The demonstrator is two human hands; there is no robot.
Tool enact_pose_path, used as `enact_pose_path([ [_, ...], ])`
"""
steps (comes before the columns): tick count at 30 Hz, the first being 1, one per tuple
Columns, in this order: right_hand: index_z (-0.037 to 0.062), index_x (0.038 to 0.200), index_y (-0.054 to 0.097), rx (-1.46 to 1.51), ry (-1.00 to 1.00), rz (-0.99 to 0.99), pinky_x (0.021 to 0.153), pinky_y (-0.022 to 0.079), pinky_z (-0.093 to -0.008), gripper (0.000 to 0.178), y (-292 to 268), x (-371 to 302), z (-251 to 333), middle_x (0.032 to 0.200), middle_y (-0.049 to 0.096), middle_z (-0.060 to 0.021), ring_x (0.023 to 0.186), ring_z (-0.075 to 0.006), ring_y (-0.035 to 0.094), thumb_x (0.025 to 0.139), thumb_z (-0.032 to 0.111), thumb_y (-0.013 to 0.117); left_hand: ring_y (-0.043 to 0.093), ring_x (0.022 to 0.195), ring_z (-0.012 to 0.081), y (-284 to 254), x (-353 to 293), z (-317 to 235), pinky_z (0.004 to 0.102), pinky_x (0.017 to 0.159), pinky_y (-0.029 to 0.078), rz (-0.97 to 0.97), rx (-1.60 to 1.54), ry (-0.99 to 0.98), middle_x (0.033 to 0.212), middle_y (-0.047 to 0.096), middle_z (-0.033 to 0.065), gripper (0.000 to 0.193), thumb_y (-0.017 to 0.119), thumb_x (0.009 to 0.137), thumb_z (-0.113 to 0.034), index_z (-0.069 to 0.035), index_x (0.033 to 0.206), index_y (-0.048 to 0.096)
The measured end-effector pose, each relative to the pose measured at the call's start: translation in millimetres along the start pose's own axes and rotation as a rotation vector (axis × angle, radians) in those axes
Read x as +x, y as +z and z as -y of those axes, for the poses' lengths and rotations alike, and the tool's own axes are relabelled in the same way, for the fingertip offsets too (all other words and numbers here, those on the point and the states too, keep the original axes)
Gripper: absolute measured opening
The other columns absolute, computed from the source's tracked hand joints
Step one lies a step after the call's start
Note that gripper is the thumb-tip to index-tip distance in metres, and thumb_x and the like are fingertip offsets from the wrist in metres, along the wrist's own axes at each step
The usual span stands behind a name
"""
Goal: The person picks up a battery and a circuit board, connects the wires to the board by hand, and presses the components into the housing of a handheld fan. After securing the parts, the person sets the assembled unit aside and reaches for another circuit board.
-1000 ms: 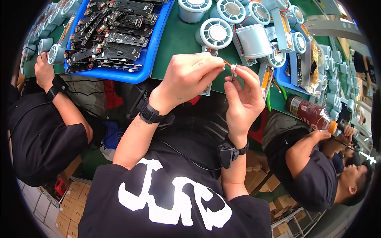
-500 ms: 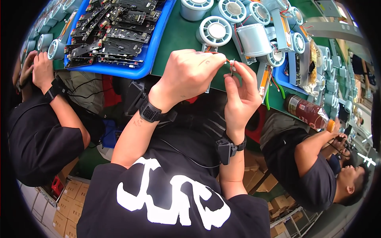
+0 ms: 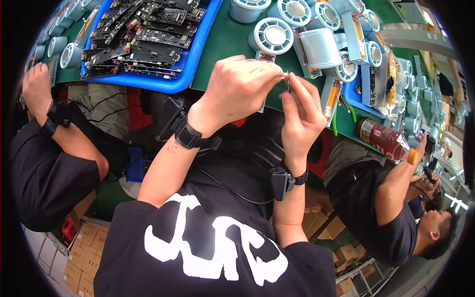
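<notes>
Has a green table [image 3: 225,49] stretching across the top. Shows stacked cardboard boxes [image 3: 81,252] at lower left beside pale floor tiles [image 3: 47,255], more boxes [image 3: 348,252] and a metal frame [image 3: 368,278] at lower right, white tube lights [image 3: 454,202] glowing far right.

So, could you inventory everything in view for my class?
Table: one, green, ahead.
Trays: two, blue, table left and right.
Circuit boards: many, black, left tray.
Round housings: many, pale blue, tabletop.
Curved handles: two, green, table's near edge.
Bottle: one, brown, orange cap, right.
Boxes: several, brown, low left and right.
Co-workers: at least two, black tops, both sides.
Small part: one, colour unclear, between the hands.
Shirt: one, black-and-white, bottom.
Left hand: one, bare, pinching beside small part.
Right hand: one, bare, holding small part.
</notes>
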State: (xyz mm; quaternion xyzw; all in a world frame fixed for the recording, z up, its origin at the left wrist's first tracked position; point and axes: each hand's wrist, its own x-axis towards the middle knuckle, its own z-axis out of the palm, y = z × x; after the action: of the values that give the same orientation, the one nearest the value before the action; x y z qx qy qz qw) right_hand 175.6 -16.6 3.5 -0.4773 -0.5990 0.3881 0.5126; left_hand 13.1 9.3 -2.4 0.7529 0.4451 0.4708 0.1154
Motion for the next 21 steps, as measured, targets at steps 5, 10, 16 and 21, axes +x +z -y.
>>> enact_pose_path([
  [5,0.0000,0.120,0.070,-0.002,0.000,0.031,0.071,0.052,-0.0219,0.034,-4.4,1.7,2.7,0.116,0.064,-0.0103,0.090,-0.0119,0.063,0.087,-0.008,0.066,0.070,0.069,0.0262,1.8,-0.6,-2.1,0.0344,0.060,0.051,-0.013,-0.025,-0.034,0.082,0.072,0.0089,0.009,0.074,0.082,-0.005,-0.004,0.089,0.069],
  [10,-0.0001,0.120,0.070,0.045,0.020,0.040,0.069,0.050,-0.0210,0.034,-4.4,2.0,1.4,0.116,0.063,-0.0101,0.086,-0.0102,0.062,0.088,-0.008,0.065,0.069,0.070,0.0272,2.0,-1.8,-1.7,0.0347,0.062,0.053,0.006,-0.030,-0.055,0.081,0.072,0.0093,0.009,0.074,0.082,-0.005,-0.004,0.089,0.069],
  [16,-0.0002,0.121,0.069,0.038,0.031,0.050,0.068,0.050,-0.0206,0.035,-4.6,1.2,0.0,0.117,0.062,-0.0103,0.084,-0.0094,0.061,0.088,-0.009,0.065,0.069,0.070,0.0278,-0.4,-1.2,-4.1,0.0348,0.063,0.054,0.025,-0.020,-0.059,0.081,0.072,0.0094,0.009,0.074,0.082,-0.005,-0.003,0.089,0.068],
  [21,0.0000,0.121,0.069,0.075,0.042,0.050,0.068,0.050,-0.0205,0.035,-4.0,0.4,-2.0,0.117,0.062,-0.0104,0.084,-0.0092,0.061,0.088,-0.010,0.065,0.069,0.070,0.0278,1.2,-2.0,-4.4,0.0350,0.063,0.054,0.008,-0.040,-0.076,0.081,0.072,0.0094,0.009,0.074,0.081,-0.005,-0.004,0.089,0.069],
])
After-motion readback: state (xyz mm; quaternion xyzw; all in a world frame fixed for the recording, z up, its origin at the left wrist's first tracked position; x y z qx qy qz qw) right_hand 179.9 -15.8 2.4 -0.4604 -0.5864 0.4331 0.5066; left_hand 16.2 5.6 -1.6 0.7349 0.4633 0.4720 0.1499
